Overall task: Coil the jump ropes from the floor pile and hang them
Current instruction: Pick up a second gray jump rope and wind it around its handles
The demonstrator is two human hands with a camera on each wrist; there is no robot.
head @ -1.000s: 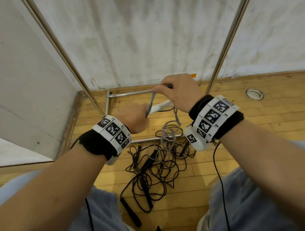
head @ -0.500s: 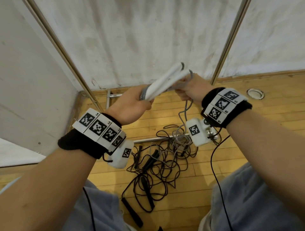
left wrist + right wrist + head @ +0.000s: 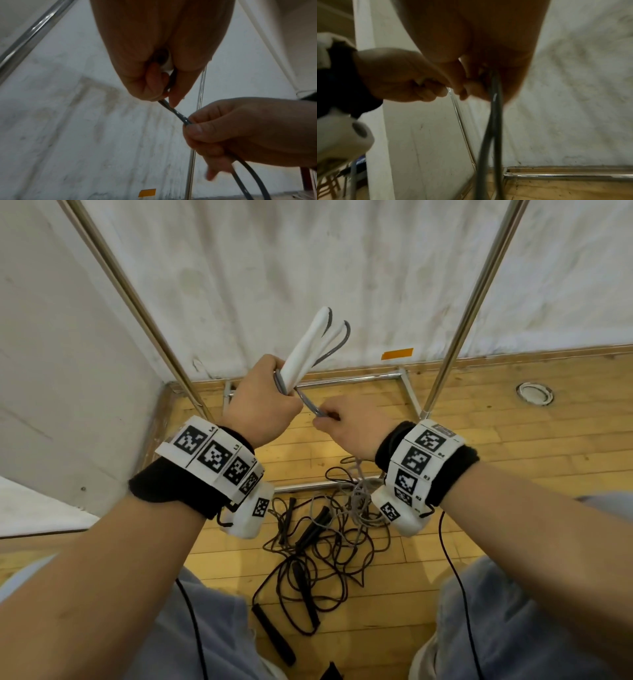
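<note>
My left hand [image 3: 263, 402] grips the two white handles [image 3: 310, 350] of a grey jump rope, which point up and away toward the wall. The grey cord [image 3: 310, 407] runs from that fist to my right hand [image 3: 346, 428], which pinches a doubled length of it; in the left wrist view the cord [image 3: 176, 113] is taut between the hands. Below the right hand [image 3: 481, 75] two grey strands [image 3: 494, 108] hang toward the floor. A tangled pile of black jump ropes [image 3: 318, 546] with black handles lies on the wooden floor between my knees, and grey loops [image 3: 361, 505] rest on it.
A chrome rack stands against the white wall, with slanted uprights at left [image 3: 137, 302] and right [image 3: 469, 313] and a base frame [image 3: 342, 378] on the floor. A round floor socket [image 3: 534, 393] sits at the right. Thin black cables trail from both wristbands.
My left hand rose with the white handles, which now point more steeply up. My right hand dropped from near the handle tips to the cord just below the left fist.
</note>
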